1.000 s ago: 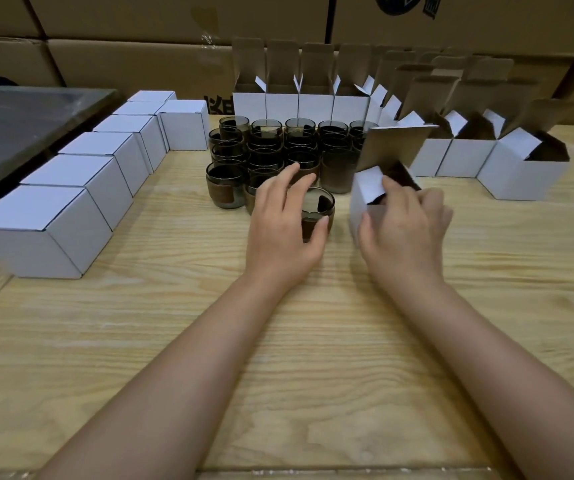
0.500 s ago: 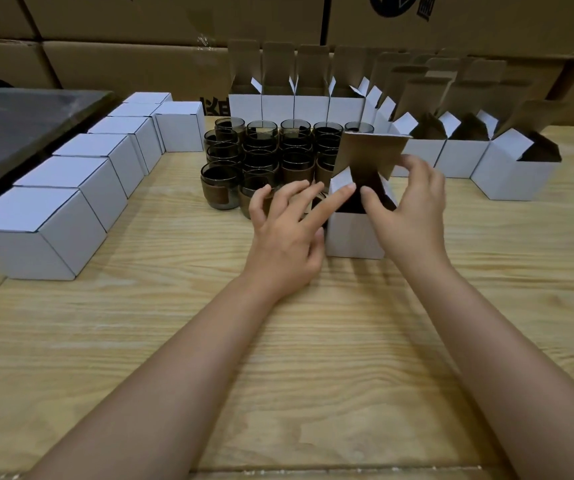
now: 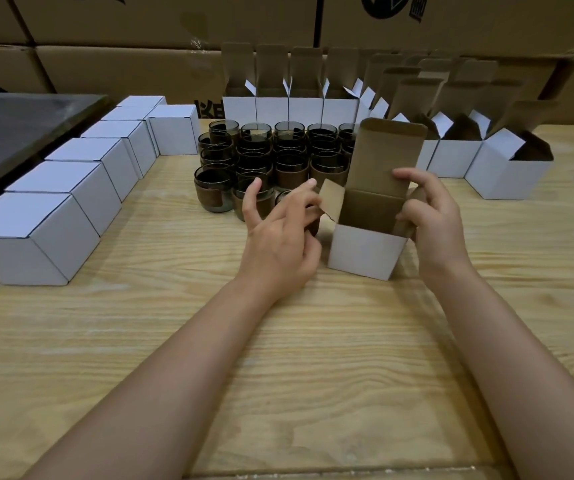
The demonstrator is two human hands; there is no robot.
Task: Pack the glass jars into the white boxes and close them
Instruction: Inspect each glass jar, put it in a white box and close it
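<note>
Right hand [image 3: 431, 216] grips the white box [image 3: 365, 251] — now upright on the table [image 3: 278, 358], beside the glass jars [image 3: 257, 161].
Left hand [image 3: 278, 244] has reached its flap, can't tell its grip — box opened, ready for a jar.

We read no complete word. Black print [image 3: 210, 110] on brown carton [image 3: 122, 71] at back, partly hidden by white boxes [image 3: 240, 110], illegible. Round black logo [image 3: 379, 6] with block characters on upper carton [image 3: 486, 22], cropped by frame edge, unreadable.

hands [image 3: 278, 244] [image 3: 432, 220] flank the open white box [image 3: 365, 251] (lid upright).
</note>
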